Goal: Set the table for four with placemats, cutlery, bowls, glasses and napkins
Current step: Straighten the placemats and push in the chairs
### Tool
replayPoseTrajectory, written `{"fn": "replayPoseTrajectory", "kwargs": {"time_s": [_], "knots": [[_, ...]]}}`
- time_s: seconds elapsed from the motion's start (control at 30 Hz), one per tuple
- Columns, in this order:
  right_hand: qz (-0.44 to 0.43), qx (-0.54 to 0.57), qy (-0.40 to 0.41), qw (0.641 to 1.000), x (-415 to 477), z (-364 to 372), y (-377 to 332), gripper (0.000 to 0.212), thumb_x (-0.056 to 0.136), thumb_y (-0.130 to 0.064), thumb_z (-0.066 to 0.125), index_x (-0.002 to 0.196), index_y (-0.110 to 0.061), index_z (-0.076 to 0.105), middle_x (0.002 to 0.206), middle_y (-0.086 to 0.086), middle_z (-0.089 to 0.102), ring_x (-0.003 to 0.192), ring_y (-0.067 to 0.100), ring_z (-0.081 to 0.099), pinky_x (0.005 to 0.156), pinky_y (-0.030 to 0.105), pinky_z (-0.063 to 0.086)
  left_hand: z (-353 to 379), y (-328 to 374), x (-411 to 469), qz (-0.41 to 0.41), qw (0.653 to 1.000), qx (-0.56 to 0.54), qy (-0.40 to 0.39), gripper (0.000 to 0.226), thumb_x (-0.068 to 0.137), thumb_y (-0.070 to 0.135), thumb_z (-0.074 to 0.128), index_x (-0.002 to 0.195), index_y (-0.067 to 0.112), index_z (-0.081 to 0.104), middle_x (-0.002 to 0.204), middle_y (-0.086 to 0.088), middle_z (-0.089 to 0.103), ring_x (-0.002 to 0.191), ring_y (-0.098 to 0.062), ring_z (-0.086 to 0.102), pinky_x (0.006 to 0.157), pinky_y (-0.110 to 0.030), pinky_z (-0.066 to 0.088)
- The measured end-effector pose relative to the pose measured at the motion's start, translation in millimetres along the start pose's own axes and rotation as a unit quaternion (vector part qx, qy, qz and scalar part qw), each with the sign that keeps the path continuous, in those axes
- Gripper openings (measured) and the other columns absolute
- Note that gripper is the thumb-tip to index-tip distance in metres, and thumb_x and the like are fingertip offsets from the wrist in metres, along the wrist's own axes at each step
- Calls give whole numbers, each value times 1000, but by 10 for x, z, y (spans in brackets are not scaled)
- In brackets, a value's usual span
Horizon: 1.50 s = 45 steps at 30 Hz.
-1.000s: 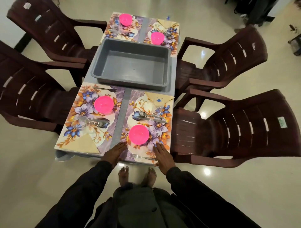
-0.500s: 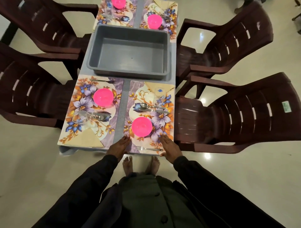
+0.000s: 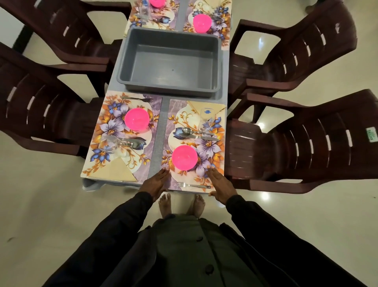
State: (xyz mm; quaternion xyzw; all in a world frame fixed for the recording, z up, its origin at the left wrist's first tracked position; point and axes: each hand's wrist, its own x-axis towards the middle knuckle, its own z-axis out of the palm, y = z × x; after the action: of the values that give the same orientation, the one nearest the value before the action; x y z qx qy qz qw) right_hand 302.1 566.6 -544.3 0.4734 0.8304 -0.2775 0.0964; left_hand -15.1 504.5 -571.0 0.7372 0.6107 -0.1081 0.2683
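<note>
- While the person stands at the short end of the table [image 3: 157, 141], both hands lie flat with straight fingers and hold nothing.
- The left hand [image 3: 155, 182] rests on the left edge of the right placemat [image 3: 173, 108], which lies on the person's side of the grey tub [image 3: 169, 91]; its fingertips point toward the tub.
- The right hand [image 3: 219, 185] presses that mat's right corner farthest from the tub, with the thumb at the table edge.
- Between the hands a fork [image 3: 192, 185] lies along the mat's edge farthest from the tub, and a pink bowl [image 3: 184, 157] sits just tubward of it.
- Nearer the tub lie a spoon [image 3: 187, 130] and a knife [image 3: 199, 136] side by side, then a glass [image 3: 206, 120] and a folded napkin [image 3: 217, 107].
- The left placemat [image 3: 108, 106], also on the person's side of the tub, carries a second bowl [image 3: 137, 122], a second fork [image 3: 137, 99] beside the tub, a second glass [image 3: 114, 143] and a second napkin [image 3: 116, 172].
- Beyond the tub, two more mats each hold a pink bowl: the far-left bowl [image 3: 157, 2] and the far-right bowl [image 3: 202, 23].
- Dark chairs [image 3: 306, 51] flank the tub, two on each side.
</note>
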Motion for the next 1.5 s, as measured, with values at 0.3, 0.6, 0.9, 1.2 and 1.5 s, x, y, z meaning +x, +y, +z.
{"fn": "replayPoseTrajectory", "kwargs": {"time_s": [0.3, 0.6, 0.9, 1.2, 1.5], "knots": [[-1, -19, 3, 1000, 14, 43, -25, 100, 86, -25, 81, 161, -11, 17, 169, 7, 13, 157, 24, 9, 124, 37, 20, 35, -79, 82, 16, 999, 19, 24, 75, 88, 33, 79, 152, 14, 46, 160, -5, 41, 146, -27, 42, 100, -43, 53], [1, -13, 4, 1000, 23, 52, -20, 100, 86, -27, 81, 161, -11, 17, 169, 6, 14, 157, 24, 9, 123, 37, 21, 90, -105, 73, 26, 998, -2, 52, 81, 71, 31, 93, 143, 14, 58, 148, -6, 56, 134, -26, 57, 91, -41, 59], [-3, -9, 5, 1000, 31, 64, 34, 100, 83, -30, 83, 160, -11, 22, 167, 5, 17, 156, 23, 13, 118, 30, 11, -52, -95, 49, 48, 995, -33, 83, 82, 67, 33, 96, 138, 13, 62, 142, -7, 62, 128, -26, 62, 96, -37, 54], [-17, -14, 14, 1000, 69, 46, 61, 94, 86, -40, 79, 159, -11, 27, 167, 6, 21, 156, 25, 15, 125, 38, 17, -222, 17, 5, 34, 990, -46, 128, 62, 90, 48, 72, 140, 13, 59, 143, -7, 61, 132, -27, 58, 103, -41, 50], [52, 81, 89, 991, 25, -273, -227, 27, 97, -11, 56, 121, -17, 67, 123, 3, 69, 115, 22, 62, 99, 34, 50, -523, 99, -156, 26, 974, -68, 215, 55, 98, 53, 48, 126, 12, 69, 126, -9, 72, 115, -27, 69, 94, -42, 57]]}}
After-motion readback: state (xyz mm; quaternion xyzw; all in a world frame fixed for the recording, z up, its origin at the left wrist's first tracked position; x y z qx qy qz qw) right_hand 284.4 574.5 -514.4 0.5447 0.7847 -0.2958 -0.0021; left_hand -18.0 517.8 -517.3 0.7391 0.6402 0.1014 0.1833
